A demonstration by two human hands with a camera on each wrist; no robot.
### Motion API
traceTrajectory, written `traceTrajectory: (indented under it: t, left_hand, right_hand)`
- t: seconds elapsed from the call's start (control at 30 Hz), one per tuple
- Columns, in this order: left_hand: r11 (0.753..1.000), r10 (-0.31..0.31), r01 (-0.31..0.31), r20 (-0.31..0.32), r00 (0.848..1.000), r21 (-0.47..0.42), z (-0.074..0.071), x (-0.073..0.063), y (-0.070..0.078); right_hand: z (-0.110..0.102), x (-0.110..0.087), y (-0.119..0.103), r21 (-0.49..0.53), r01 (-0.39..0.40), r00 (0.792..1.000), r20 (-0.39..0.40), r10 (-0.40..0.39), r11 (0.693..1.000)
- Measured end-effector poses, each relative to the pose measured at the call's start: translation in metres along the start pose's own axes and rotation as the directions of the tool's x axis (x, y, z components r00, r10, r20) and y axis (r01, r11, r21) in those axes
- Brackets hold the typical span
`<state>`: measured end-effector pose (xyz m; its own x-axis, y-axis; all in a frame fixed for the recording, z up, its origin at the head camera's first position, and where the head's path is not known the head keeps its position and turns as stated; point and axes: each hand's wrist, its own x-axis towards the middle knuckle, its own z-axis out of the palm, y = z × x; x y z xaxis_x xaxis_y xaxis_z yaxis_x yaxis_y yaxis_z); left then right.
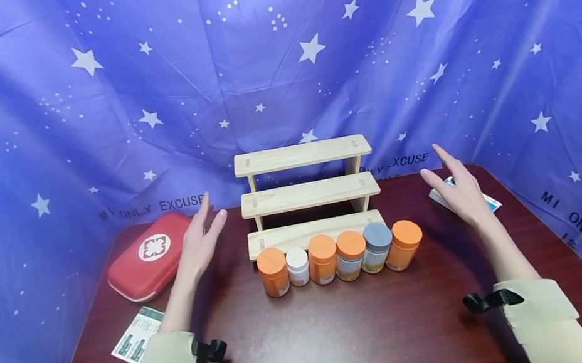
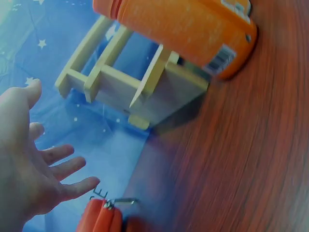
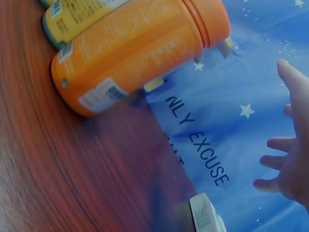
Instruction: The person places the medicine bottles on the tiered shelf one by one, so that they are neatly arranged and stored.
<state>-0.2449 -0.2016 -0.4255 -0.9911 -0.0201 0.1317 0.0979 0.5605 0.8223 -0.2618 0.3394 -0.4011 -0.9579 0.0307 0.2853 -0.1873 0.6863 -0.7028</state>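
Both hands hover over the table with fingers spread, holding nothing. My left hand [image 1: 200,243] is between the red zip case [image 1: 138,259] and a three-step wooden rack [image 1: 310,194]. Over on the right, my right hand [image 1: 460,189] is raised near a small white and blue box [image 1: 491,202]. A row of capped bottles stands before the rack: an orange bottle [image 1: 274,273] at the left end, a small white bottle [image 1: 298,267], several more, one with a grey cap [image 1: 377,237], and a tilted-looking orange bottle [image 1: 405,244] at the right end. The left wrist view shows the left fingers [image 2: 67,169] apart.
A printed white and green card or flat box [image 1: 138,336] lies at the left, below the red case. Starry blue cloth [image 1: 260,59] hangs behind and on both sides of the dark wooden table [image 1: 317,348]. Black straps [image 1: 209,350] are on both wrists.
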Motion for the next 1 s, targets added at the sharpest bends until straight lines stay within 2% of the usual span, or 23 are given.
traceTrajectory:
  t: [0.13, 0.23, 0.3, 0.37, 0.47, 0.6, 0.7, 0.8, 0.9, 1.0]
  left_hand:
    - [0.991, -0.023, 0.026, 0.023, 0.999, -0.134, 0.010, 0.001, 0.002]
    - [0.963, -0.057, 0.074, 0.075, 0.996, -0.260, 0.015, 0.000, 0.004]
    - [0.938, -0.077, 0.111, 0.116, 0.990, -0.327, 0.017, -0.001, 0.005]
    - [0.913, -0.089, 0.142, 0.152, 0.984, -0.382, 0.019, -0.001, 0.007]
    - [0.896, -0.095, 0.164, 0.183, 0.978, -0.412, 0.023, 0.000, 0.008]
    - [0.889, -0.092, 0.170, 0.198, 0.976, -0.425, 0.029, 0.001, 0.006]
    - [0.887, -0.080, 0.162, 0.202, 0.976, -0.431, 0.033, 0.002, 0.006]
    - [0.888, -0.072, 0.159, 0.212, 0.975, -0.431, 0.035, 0.003, 0.007]
    - [0.895, -0.069, 0.158, 0.220, 0.973, -0.417, 0.036, 0.005, 0.007]
    - [0.911, -0.058, 0.141, 0.219, 0.974, -0.387, 0.038, 0.008, 0.007]
  right_hand:
    - [0.002, -0.009, 0.000, 0.122, 0.015, 1.000, 0.022, -0.017, 0.992]
    - [0.003, -0.016, 0.002, 0.207, 0.057, 0.996, 0.057, -0.070, 0.977]
    - [0.005, -0.020, 0.002, 0.289, 0.088, 0.989, 0.089, -0.118, 0.953]
    - [0.007, -0.022, 0.003, 0.384, 0.110, 0.979, 0.119, -0.167, 0.917]
    - [0.009, -0.022, 0.005, 0.488, 0.124, 0.960, 0.161, -0.229, 0.864]
    - [0.009, -0.024, 0.008, 0.560, 0.088, 0.923, 0.266, -0.279, 0.824]
    - [0.007, -0.027, 0.010, 0.589, 0.044, 0.879, 0.361, -0.311, 0.807]
    - [0.006, -0.028, 0.014, 0.615, 0.024, 0.836, 0.420, -0.353, 0.788]
    - [0.007, -0.028, 0.017, 0.625, 0.023, 0.804, 0.452, -0.386, 0.780]
    - [0.008, -0.028, 0.018, 0.612, 0.040, 0.782, 0.473, -0.406, 0.790]
